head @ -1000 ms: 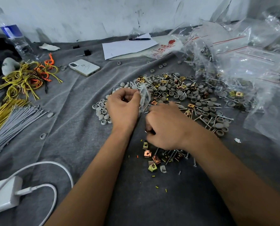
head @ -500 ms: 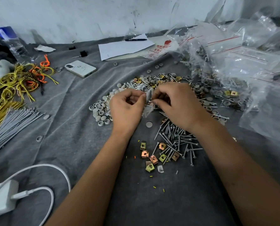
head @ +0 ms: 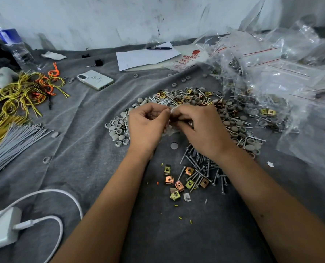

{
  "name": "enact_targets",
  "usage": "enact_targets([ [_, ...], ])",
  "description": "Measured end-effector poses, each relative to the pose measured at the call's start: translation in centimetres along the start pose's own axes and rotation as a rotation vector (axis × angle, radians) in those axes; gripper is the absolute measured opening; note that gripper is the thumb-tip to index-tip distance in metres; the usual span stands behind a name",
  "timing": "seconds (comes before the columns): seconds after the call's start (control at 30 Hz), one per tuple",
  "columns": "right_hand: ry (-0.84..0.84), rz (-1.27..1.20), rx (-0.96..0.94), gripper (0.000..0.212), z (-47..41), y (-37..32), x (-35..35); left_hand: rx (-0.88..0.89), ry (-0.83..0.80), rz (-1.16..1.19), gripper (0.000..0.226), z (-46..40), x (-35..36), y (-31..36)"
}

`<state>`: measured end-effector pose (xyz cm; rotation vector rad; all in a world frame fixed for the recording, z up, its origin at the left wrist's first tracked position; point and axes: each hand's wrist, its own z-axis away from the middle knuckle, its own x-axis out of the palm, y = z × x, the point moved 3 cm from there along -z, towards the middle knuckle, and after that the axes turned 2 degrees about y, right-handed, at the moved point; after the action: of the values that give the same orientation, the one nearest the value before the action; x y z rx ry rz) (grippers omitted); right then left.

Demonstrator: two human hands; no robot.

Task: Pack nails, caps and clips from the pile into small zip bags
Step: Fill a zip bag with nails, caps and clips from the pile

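My left hand and my right hand meet over the middle of the grey cloth, both pinching a small clear zip bag that is mostly hidden between them. Behind the hands spreads the mixed pile of nails, grey caps and brass clips. Grey caps lie in a cluster left of my left hand. Below my right wrist sit loose nails and a few gold and copper clips. One flat grey cap lies alone under the hands.
Clear zip bags, some filled, heap up at right. A phone, paper with a pen, a water bottle, yellow and orange wire ties, grey ties and a white charger lie on the left.
My right hand rose from the near nail heap to the bag held by my left hand, uncovering the nails and clips. Now both hands pinch the bag close together.
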<state>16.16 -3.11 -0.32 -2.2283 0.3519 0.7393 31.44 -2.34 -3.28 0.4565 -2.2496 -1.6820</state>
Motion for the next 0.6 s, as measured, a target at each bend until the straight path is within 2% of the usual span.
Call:
enact_targets([
  [0.1, 0.129, -0.078, -0.002, 0.016, -0.4, 0.3, -1.2, -0.037, 0.061, 0.035, 0.005, -0.3, -0.3, -0.3],
  [0.17, 0.121, -0.064, 0.032, 0.015, -0.5, 1.0, -2.4, -0.048, 0.092, 0.049, 0.003, -0.5, -0.5, -0.4],
  [0.37, -0.577, 0.041, 0.143, 0.018, 0.2, 2.9, -2.2, -0.090, 0.113, 0.069, 0.013, -0.6, -0.7, -0.7],
  [0.43, -0.673, 0.064, 0.162, 0.020, 0.4, 3.0, -1.6, -0.120, 0.118, 0.104, 0.011, -0.7, -0.7, -0.8],
  [0.53, -0.705, 0.111, 0.152, 0.012, 0.5, 3.2, -1.3, -0.172, 0.132, 0.191, 0.008, -0.8, -0.8, -0.6],
  [0.6, -0.720, 0.119, 0.154, 0.009, 0.6, 3.1, -1.3, -0.215, 0.140, 0.273, 0.015, -0.8, -1.0, -0.5],
])
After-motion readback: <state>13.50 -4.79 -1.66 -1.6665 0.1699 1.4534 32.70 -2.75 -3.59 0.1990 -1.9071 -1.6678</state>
